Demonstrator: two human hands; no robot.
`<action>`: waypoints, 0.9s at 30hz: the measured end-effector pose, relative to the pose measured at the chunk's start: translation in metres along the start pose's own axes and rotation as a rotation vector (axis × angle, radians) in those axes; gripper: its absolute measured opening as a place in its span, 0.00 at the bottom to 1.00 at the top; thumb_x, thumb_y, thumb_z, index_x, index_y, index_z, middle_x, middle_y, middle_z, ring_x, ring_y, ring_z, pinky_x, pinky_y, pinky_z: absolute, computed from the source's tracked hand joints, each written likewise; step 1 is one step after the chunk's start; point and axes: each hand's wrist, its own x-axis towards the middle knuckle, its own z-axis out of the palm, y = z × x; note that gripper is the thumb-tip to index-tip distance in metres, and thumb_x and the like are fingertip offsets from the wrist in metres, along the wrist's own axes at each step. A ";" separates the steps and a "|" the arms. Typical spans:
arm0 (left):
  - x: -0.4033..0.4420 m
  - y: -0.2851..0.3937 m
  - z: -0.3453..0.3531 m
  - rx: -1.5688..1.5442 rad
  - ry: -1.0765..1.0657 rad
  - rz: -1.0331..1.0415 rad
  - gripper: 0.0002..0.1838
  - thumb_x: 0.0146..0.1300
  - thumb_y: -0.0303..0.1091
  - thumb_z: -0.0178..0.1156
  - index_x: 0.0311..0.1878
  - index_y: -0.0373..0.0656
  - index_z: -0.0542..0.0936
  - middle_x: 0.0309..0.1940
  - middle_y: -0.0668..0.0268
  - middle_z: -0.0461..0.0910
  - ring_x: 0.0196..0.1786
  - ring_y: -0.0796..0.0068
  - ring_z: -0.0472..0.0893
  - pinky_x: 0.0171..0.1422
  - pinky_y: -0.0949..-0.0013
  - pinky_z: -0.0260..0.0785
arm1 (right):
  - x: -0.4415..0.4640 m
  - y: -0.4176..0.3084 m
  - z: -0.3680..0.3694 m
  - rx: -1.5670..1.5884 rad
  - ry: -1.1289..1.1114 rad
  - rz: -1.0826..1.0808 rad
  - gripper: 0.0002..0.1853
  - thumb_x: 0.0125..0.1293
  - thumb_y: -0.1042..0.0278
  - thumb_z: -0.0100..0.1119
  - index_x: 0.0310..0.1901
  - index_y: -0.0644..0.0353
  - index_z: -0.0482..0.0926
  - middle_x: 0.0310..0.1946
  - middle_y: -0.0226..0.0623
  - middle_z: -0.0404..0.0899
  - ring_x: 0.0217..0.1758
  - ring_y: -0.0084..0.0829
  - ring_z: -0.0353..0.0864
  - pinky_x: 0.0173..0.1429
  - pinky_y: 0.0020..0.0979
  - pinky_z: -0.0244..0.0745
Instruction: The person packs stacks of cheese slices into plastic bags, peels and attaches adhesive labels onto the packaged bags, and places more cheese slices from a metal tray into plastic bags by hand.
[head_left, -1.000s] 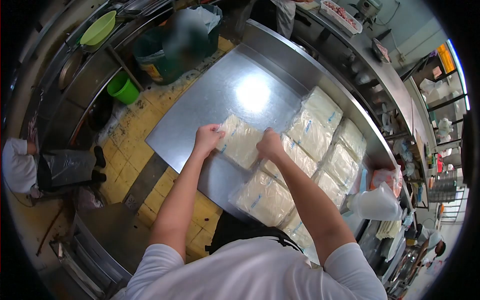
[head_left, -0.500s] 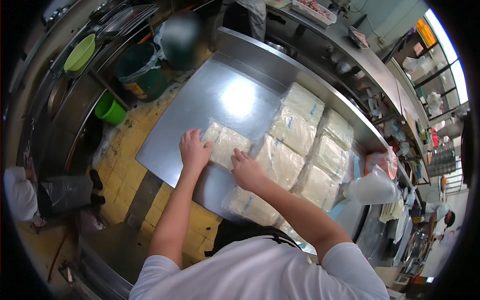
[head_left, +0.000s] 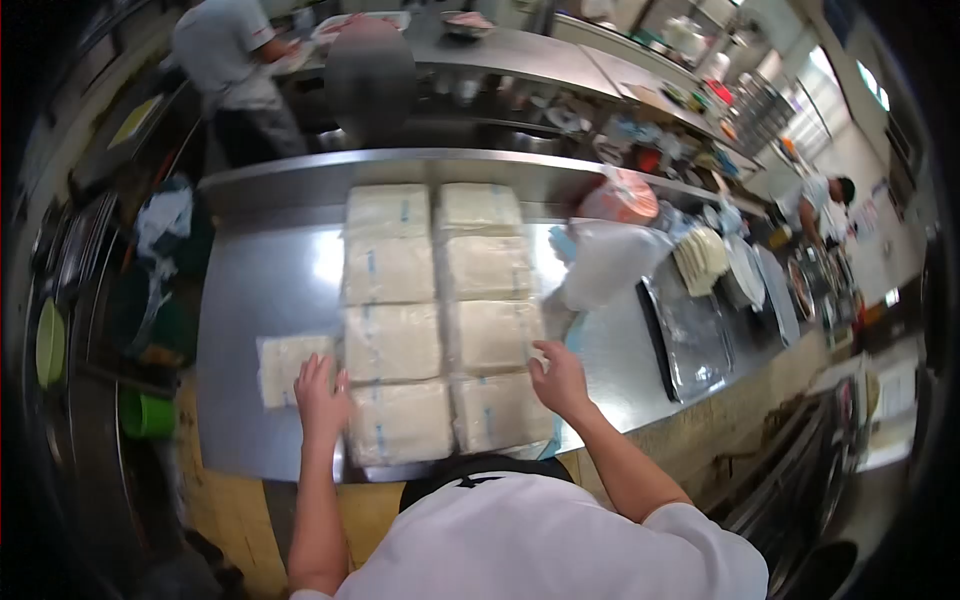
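Clear plastic packages of flat, pale sheets lie on the steel table (head_left: 240, 280). Two columns of them run away from me, a left column (head_left: 392, 340) and a right column (head_left: 495, 335). Farther left, a smaller pale package (head_left: 280, 365) lies by itself. My left hand (head_left: 322, 398), fingers apart, is over the right edge of this smaller package; whether it touches is unclear. Beside the right column's outer edge is my right hand (head_left: 560, 380), its fingers parted and nothing seen in it.
A white plastic bag (head_left: 610, 260) and an orange bag (head_left: 622, 197) sit right of the packages. Beyond them is a dark tray (head_left: 690, 340) under clear plastic. A raised steel rim (head_left: 400, 168) runs along the back. One person (head_left: 235, 70) stands far left, another (head_left: 815, 205) far right.
My view has swung to the right. My right hand has left the smaller package and moved across to the right column's outer side. My left hand stays near the smaller package.
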 end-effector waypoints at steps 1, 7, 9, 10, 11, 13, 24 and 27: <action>-0.006 0.011 0.006 -0.073 0.012 0.038 0.23 0.69 0.36 0.64 0.64 0.36 0.80 0.69 0.44 0.75 0.73 0.43 0.70 0.78 0.45 0.58 | -0.008 0.032 -0.004 -0.130 0.082 0.104 0.18 0.64 0.62 0.69 0.51 0.66 0.84 0.57 0.58 0.82 0.56 0.54 0.84 0.60 0.45 0.81; -0.053 0.104 0.047 -0.430 -0.108 0.187 0.19 0.64 0.27 0.67 0.58 0.34 0.82 0.58 0.47 0.82 0.63 0.47 0.80 0.71 0.54 0.70 | -0.039 0.129 0.003 -0.042 -0.035 0.669 0.25 0.58 0.52 0.75 0.45 0.67 0.84 0.43 0.58 0.86 0.45 0.53 0.87 0.49 0.47 0.81; -0.064 0.136 0.058 -0.470 -0.200 0.241 0.18 0.63 0.27 0.68 0.57 0.35 0.83 0.57 0.48 0.83 0.62 0.47 0.80 0.70 0.55 0.71 | -0.039 0.129 0.002 0.066 -0.148 0.693 0.24 0.56 0.53 0.75 0.42 0.67 0.84 0.38 0.56 0.87 0.41 0.52 0.87 0.47 0.47 0.81; -0.069 0.150 0.062 -0.486 -0.247 0.264 0.18 0.63 0.27 0.68 0.56 0.35 0.83 0.56 0.48 0.84 0.61 0.47 0.81 0.70 0.55 0.71 | -0.039 0.134 0.005 0.080 -0.164 0.666 0.22 0.56 0.54 0.75 0.40 0.67 0.84 0.35 0.55 0.87 0.39 0.52 0.87 0.46 0.47 0.80; -0.074 0.163 0.064 -0.496 -0.285 0.266 0.17 0.63 0.27 0.68 0.56 0.35 0.83 0.55 0.49 0.84 0.61 0.48 0.81 0.70 0.55 0.71 | -0.042 0.142 0.010 0.094 -0.183 0.639 0.21 0.56 0.55 0.75 0.38 0.67 0.84 0.33 0.54 0.87 0.38 0.52 0.87 0.46 0.48 0.80; -0.082 0.188 0.069 -0.521 -0.358 0.267 0.17 0.63 0.28 0.68 0.55 0.36 0.84 0.54 0.49 0.85 0.59 0.48 0.82 0.69 0.55 0.72 | -0.049 0.165 0.018 0.201 0.034 0.582 0.11 0.58 0.66 0.71 0.33 0.65 0.82 0.29 0.48 0.85 0.32 0.42 0.88 0.39 0.44 0.80; -0.114 0.277 0.124 -0.801 -0.876 0.003 0.15 0.76 0.33 0.61 0.59 0.34 0.83 0.49 0.60 0.88 0.51 0.72 0.85 0.59 0.68 0.77 | -0.055 0.137 -0.070 0.931 0.100 0.650 0.06 0.63 0.77 0.62 0.39 0.63 0.74 0.31 0.47 0.83 0.28 0.39 0.87 0.33 0.42 0.83; -0.115 0.300 0.168 -0.914 -0.905 -0.048 0.17 0.79 0.35 0.59 0.62 0.33 0.80 0.50 0.62 0.86 0.49 0.74 0.84 0.58 0.69 0.77 | -0.060 0.118 -0.086 0.496 -0.009 0.374 0.08 0.64 0.73 0.62 0.42 0.65 0.76 0.30 0.50 0.83 0.33 0.52 0.87 0.38 0.46 0.83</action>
